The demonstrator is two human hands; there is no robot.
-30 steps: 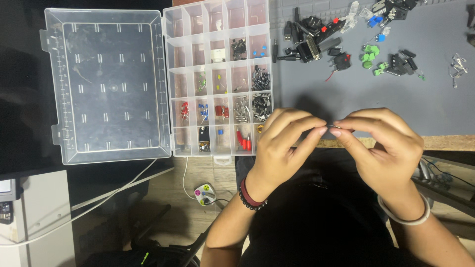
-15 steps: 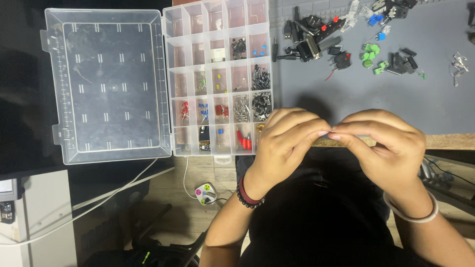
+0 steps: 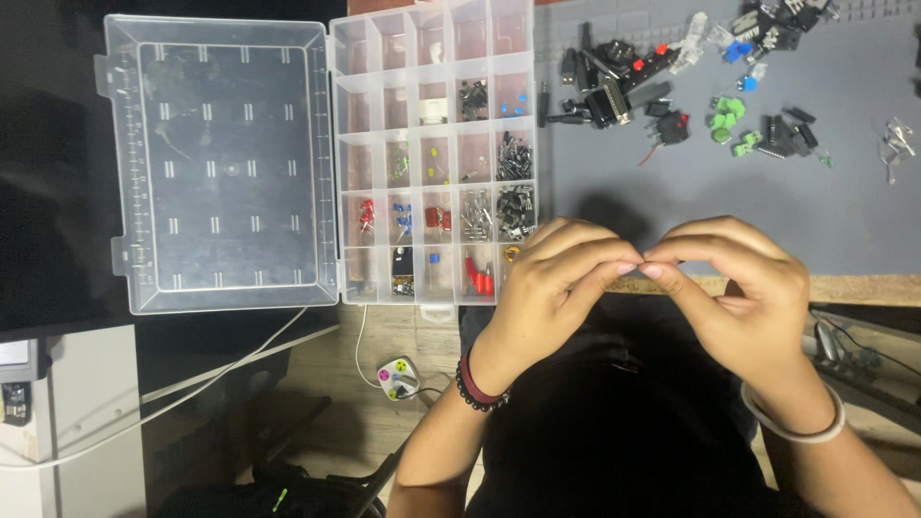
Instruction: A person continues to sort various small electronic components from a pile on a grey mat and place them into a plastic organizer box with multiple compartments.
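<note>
Both of my hands meet at the near edge of the grey mat (image 3: pixel 844 221), fingertips pressed together: my left hand (image 3: pixel 556 288) curls in from the left and my right hand (image 3: pixel 743 297) from the right, thumbs and forefingers pinched at the same spot between them. Whatever sits in that pinch is too small and too covered by my fingers to make out. A dark bead bracelet (image 3: pixel 477 382) circles my left wrist and a pale bangle (image 3: pixel 791 422) my right. Just beside my left hand lies the clear plastic organiser box (image 3: pixel 432 153), its lid (image 3: pixel 221 163) swung flat open to the left; its compartments hold small electronic parts, with red pieces (image 3: pixel 477 278) in the one nearest my knuckles. Well beyond my hands, at the far side of the mat, lies a loose scatter of black connectors (image 3: pixel 614 91), green terminal blocks (image 3: pixel 727 120) and a few blue bits (image 3: pixel 739 50). Below the table edge, a small white switch (image 3: pixel 398 376) hangs on a white cable.
</note>
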